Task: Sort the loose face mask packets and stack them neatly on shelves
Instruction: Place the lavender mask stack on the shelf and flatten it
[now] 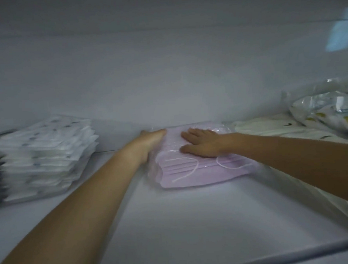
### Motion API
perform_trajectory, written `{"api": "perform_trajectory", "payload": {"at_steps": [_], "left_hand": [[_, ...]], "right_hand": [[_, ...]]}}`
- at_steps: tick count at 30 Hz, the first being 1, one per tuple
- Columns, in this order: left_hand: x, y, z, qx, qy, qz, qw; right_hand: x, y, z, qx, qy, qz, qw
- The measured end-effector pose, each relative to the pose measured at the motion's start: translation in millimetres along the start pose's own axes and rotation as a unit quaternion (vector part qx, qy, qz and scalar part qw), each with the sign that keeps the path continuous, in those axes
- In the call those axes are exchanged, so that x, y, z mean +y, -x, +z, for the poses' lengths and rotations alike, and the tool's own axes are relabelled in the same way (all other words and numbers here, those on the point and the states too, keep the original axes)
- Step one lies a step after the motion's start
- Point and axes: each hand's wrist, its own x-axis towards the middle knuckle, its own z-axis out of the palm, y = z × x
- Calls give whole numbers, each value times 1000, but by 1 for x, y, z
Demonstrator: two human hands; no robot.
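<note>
A stack of pink face mask packets [194, 171] in clear wrap lies on the white shelf [195, 222], near its back wall. My right hand [202, 143] rests flat on top of the stack, fingers straight. My left hand [149, 141] lies against the stack's left side, fingers extended toward the back. A tall stack of white patterned mask packets [44, 158] stands at the left of the shelf.
Loose printed mask packets [327, 118] in crinkled plastic are piled at the right, with flat white ones [266, 128] beside the pink stack. The shelf's front edge [298, 252] crosses the bottom right. Another shelf board hangs overhead.
</note>
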Motion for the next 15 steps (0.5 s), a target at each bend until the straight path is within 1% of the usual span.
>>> {"api": "perform_trajectory", "payload": {"at_steps": [1,4,5,7,8,9,11,12,13,15], "left_hand": [[-2,-3,3,15,-8,5,1000],[-4,-7,11,29,-5,13,999],[-4,-7,12,26,2,12,1000],[-3,-7,11,21,1,3,1000],[-2,-8,10,21,-3,-1,1000],[-2,-8,9,25,-8,-1,1000],[-3,-9,6,31,-25,3,999],[-4,-11,4,31,-32,6,999],[-4,-11,3,31,-32,10,999],[-5,-11,1,39,-24,14,999]], "right_hand": [[-1,-1,-2,4,-5,-1,1000],[2,-6,-15,75,-43,21,996],[2,-6,-13,66,-34,24,997],[3,-7,-5,-1,-5,17,1000],[5,-8,-3,-18,-7,12,1000],[7,-9,-5,-14,-15,7,1000],[9,-9,-11,41,-44,26,998],[10,-9,-11,55,-43,38,997],[9,-7,-9,41,-32,36,998],[7,-6,-3,-20,-10,21,1000]]}}
